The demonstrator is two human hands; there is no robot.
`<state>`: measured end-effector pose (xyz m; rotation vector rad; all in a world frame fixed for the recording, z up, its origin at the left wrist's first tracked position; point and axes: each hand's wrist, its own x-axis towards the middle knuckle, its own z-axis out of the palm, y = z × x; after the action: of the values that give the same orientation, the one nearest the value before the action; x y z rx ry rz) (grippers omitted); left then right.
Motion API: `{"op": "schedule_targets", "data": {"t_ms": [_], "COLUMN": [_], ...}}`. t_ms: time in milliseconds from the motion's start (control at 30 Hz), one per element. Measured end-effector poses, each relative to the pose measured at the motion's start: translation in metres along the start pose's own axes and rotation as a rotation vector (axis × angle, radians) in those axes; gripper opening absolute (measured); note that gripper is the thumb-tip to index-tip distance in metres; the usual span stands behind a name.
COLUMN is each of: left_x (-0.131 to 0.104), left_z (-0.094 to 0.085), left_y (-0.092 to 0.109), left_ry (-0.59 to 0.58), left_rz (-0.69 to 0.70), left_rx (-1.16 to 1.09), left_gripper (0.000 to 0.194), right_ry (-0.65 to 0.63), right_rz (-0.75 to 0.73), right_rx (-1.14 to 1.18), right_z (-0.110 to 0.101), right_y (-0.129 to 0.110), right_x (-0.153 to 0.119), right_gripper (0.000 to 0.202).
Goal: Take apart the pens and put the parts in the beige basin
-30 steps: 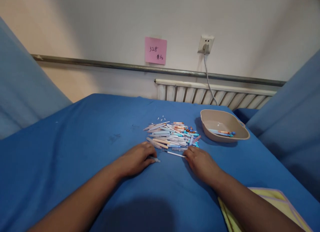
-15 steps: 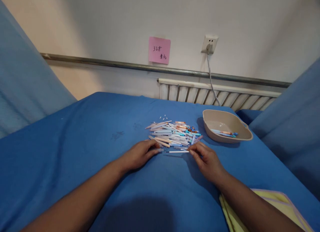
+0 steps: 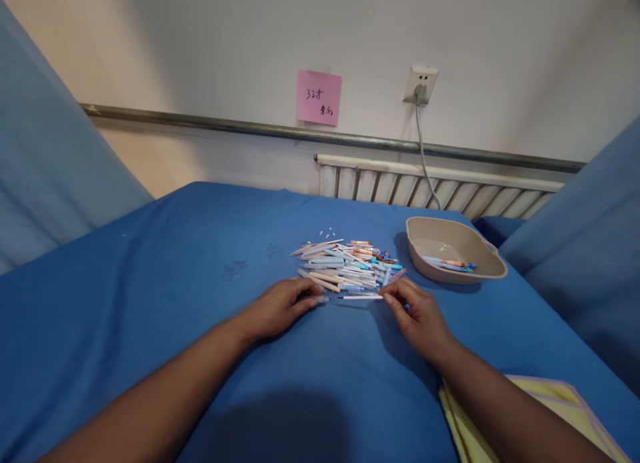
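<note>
Pen parts in white, grey, peach, blue and orange lie in a pile on the blue cloth. My right hand, just in front of the pile's right end, pinches the right end of a thin white refill, whose dark tip points left. At the pile's front left, my left hand is closed on a small translucent pen piece, mostly covered by the fingers. A gap separates the refill tip from that piece.
To the right of the pile stands a beige basin with several pens inside. A yellow cloth lies under my right forearm. Small white bits are scattered behind the pile. Wall, rail and radiator stand behind.
My right hand has shifted slightly right and away from me with the refill, widening the gap to the left hand's piece. My left hand has hardly moved.
</note>
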<state>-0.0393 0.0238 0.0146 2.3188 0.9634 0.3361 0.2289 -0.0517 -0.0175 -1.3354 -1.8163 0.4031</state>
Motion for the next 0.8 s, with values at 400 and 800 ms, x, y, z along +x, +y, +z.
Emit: {"op": "schedule_targets", "data": {"t_ms": [400,800], "left_x": [0.006,0.012], "left_z": [0.012,0.025], "left_y": [0.002,0.009], "left_ry": [0.077,0.047], "left_rz": [0.024,-0.081], "left_rx": [0.191,0.288], "left_gripper": [0.027,0.028], "right_ry": [0.014,-0.139], "right_rz": [0.080,0.111], "right_rx": [-0.014,-0.036], "right_z": [0.007,0.014], "right_y": [0.009,0.007], "right_x": [0.003,0.003], "right_gripper": [0.015,0.010]}}
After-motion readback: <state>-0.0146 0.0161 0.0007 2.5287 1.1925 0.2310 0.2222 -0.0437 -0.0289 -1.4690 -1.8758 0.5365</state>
